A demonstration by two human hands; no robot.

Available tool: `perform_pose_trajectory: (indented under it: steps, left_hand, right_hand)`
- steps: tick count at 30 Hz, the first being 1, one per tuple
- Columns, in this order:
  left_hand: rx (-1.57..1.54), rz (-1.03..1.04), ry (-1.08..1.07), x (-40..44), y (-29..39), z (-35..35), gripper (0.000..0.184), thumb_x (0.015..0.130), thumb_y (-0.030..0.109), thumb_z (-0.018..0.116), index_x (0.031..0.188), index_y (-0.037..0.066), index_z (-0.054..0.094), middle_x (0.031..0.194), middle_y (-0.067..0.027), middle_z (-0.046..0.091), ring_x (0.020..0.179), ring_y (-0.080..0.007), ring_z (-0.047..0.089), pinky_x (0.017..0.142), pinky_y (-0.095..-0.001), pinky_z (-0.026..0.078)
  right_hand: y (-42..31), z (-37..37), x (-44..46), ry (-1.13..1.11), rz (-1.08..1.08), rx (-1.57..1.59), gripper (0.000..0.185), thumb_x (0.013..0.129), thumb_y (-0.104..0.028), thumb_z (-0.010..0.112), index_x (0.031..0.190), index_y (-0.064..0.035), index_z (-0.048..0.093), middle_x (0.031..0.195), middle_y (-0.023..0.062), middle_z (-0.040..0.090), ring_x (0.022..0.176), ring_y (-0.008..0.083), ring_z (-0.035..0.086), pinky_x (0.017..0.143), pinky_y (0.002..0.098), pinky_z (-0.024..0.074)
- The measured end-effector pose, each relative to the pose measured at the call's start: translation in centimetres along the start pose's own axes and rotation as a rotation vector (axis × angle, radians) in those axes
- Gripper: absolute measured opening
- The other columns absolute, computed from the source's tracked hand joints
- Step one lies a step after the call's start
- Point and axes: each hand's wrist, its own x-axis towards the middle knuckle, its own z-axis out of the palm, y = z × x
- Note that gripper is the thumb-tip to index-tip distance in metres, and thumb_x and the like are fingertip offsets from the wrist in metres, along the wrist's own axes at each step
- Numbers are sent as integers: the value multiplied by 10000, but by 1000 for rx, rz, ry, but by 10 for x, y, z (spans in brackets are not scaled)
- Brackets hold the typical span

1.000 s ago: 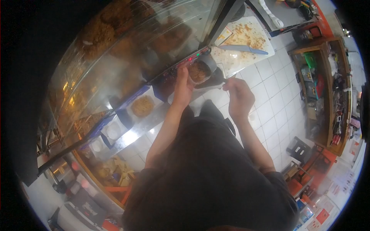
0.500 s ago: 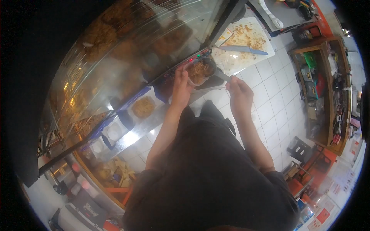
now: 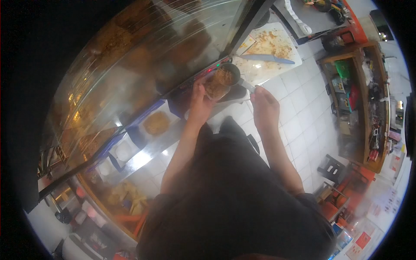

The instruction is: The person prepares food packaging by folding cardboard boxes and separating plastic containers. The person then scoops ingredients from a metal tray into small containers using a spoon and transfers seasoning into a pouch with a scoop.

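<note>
My left hand (image 3: pixel 201 103) is closed around the side of a clear plastic container (image 3: pixel 216 91) with brown shredded food inside. Fingers of my right hand (image 3: pixel 265 106) grip the handle of a dark round scoop (image 3: pixel 235 73). The scoop's bowl is tilted over the container, and shredded food (image 3: pixel 223 77) sits at its mouth. Below both lies a dark tray or bin with a pale rim, partly hidden by my hands and the container.
A glass display case (image 3: pixel 143 65) rises on the left. Ahead, a knife (image 3: pixel 268 58) lies on a crumb-covered white cutting board (image 3: pixel 249 71). A tub of brown food (image 3: pixel 157 123) stands at the left. At the right are a wooden shelf (image 3: pixel 366 108) and a black stool (image 3: pixel 331 169).
The scoop has tipped further toward the container, with food now showing at its mouth. Both hands stay close together in about the same place, and the whole view has shifted slightly.
</note>
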Motion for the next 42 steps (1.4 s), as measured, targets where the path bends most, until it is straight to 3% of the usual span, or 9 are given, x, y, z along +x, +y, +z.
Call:
perform_pose_trajectory:
  steps: [13,15,16,18,21,28,33,42]
  left_hand:
    - [79,-4,89,-10,2,-24,471,1053,422,405,1429,138,399,1448,-82,483,1295,-262,532,1077,-461,473]
    - [130,-10,97,-10,-1,-22,457,1051,416,417,1416,142,406,1442,-77,488,1294,-258,532,1077,-460,474]
    - [141,-7,97,-9,-2,-19,437,1052,403,426,1406,147,412,1432,-73,495,1295,-252,531,1072,-456,478]
    - [154,-8,95,-9,-3,-17,419,1052,390,435,1396,152,417,1423,-68,501,1295,-246,530,1066,-452,481]
    - [110,-34,138,-10,-2,-14,388,1055,367,444,1382,159,423,1411,-60,506,1293,-233,530,1049,-444,494]
    - [98,-19,81,-9,3,-3,365,1057,369,440,1370,181,432,1395,-57,519,1279,-227,539,1042,-431,498]
    - [97,-21,73,-11,-3,-11,363,1058,364,439,1373,184,430,1401,-56,516,1286,-230,534,1041,-427,500]
    - [91,5,75,-12,-4,-13,403,1052,378,442,1383,148,420,1426,-84,491,1308,-255,517,1064,-460,481]
  right_hand:
    - [1,-26,21,-32,-17,73,192,951,-34,642,1058,124,623,980,133,652,799,173,643,750,263,548]
    - [-14,-11,3,-67,-122,-242,181,962,-43,634,1061,108,643,977,122,656,804,161,659,762,265,558]
    - [-12,-9,0,-66,-121,-238,181,962,-43,634,1061,108,643,977,122,656,804,161,659,762,265,558]
    - [-7,-6,-5,-278,-342,-372,161,971,-46,620,1067,76,662,964,107,661,816,157,677,766,273,570]
    - [-8,-3,-9,-296,-440,-391,147,974,-40,612,1069,55,672,958,93,666,832,162,687,757,283,581]
    - [-11,-8,-7,-330,-434,-434,155,975,-53,617,1068,56,674,936,99,679,834,153,688,759,287,582]
    - [-9,-7,-6,-217,-343,-334,184,984,-86,619,1085,57,674,856,102,700,806,145,684,749,282,576]
    - [-6,-6,-10,-218,-412,-370,174,984,-98,623,1079,38,676,872,90,693,802,137,674,772,275,559]
